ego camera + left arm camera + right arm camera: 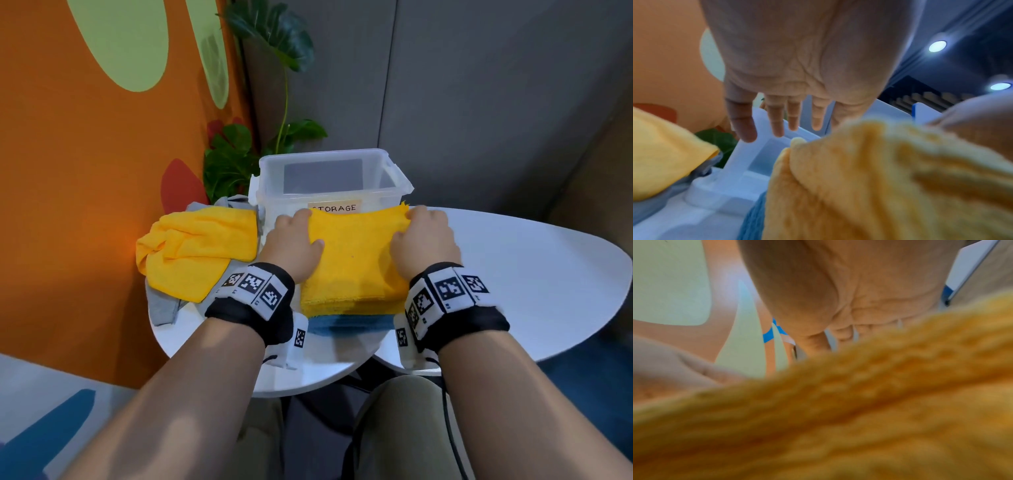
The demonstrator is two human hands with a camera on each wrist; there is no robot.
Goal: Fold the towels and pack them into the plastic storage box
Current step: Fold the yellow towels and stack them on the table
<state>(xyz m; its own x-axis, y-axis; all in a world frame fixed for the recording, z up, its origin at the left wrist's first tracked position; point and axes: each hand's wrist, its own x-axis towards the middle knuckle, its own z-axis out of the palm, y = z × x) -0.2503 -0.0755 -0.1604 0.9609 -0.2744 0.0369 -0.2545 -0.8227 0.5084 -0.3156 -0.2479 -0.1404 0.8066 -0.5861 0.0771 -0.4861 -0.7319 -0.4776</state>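
Observation:
A folded yellow towel lies on top of a folded blue towel in front of the clear plastic storage box, which looks empty. My left hand sits at the towel's left edge, thumb on top. Its fingers hang straight beside the yellow towel and hold nothing. My right hand sits at the right edge with its thumb on top. In the right wrist view the towel hides the fingers of that hand.
A loose yellow towel lies crumpled on grey towels at the left of the white table. An orange wall and a plant stand close behind. The table's right half is bare.

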